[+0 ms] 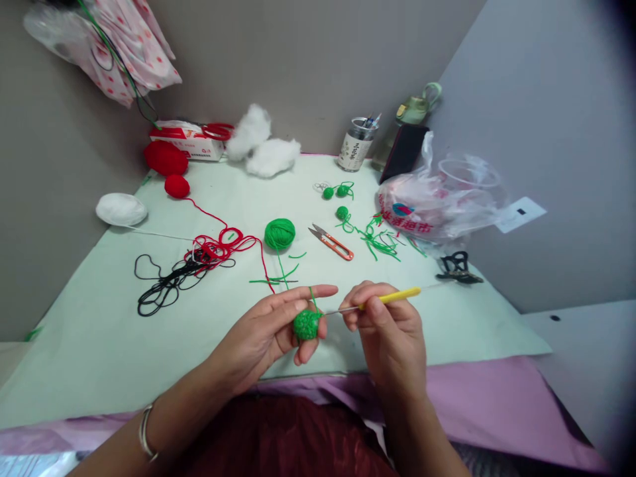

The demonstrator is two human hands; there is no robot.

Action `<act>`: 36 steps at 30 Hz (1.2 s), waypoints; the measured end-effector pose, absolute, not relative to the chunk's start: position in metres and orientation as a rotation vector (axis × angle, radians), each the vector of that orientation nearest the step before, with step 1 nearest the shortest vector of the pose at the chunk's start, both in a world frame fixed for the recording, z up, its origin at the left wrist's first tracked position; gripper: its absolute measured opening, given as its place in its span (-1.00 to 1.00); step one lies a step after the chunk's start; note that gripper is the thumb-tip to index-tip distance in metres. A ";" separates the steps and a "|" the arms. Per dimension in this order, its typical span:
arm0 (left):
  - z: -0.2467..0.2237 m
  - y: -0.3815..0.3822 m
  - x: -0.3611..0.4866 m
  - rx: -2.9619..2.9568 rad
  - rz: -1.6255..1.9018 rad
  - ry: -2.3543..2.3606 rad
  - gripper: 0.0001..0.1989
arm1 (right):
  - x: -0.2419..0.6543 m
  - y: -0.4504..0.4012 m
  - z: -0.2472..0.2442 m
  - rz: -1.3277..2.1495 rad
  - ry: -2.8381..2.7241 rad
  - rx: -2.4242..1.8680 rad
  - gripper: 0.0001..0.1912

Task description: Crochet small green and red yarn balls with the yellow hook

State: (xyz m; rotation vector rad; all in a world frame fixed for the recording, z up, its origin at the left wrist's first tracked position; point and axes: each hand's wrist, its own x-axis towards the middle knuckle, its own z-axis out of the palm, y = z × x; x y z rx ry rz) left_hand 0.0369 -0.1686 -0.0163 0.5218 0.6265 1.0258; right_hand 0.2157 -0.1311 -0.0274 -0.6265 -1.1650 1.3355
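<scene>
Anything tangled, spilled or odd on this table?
Yes: loose red yarn overlaps messy loops of black yarn, looking tangled, unlike the neatly wound green ball. Green scraps are also strewn beside the plastic bag. No spill or damage stands out.

Green crochet [306,325] in left hand [268,326] — hook [397,296] in right hand [392,331]
</scene>
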 end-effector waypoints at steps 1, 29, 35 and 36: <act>-0.016 -0.169 0.036 0.530 1.023 0.637 -0.65 | 0.216 -0.130 -0.027 1.355 -1.150 -0.629 -0.84; -0.017 -0.170 0.038 1.066 1.203 1.202 -0.53 | 0.214 -0.139 -0.034 1.165 -1.455 -0.653 -0.82; -0.020 -0.171 0.037 1.184 1.264 1.261 -0.56 | 0.218 -0.141 -0.028 0.955 -1.690 -0.635 -0.82; -0.021 -0.171 0.038 1.190 1.275 1.270 -0.56 | 0.218 -0.142 -0.027 0.888 -1.756 -0.623 -0.81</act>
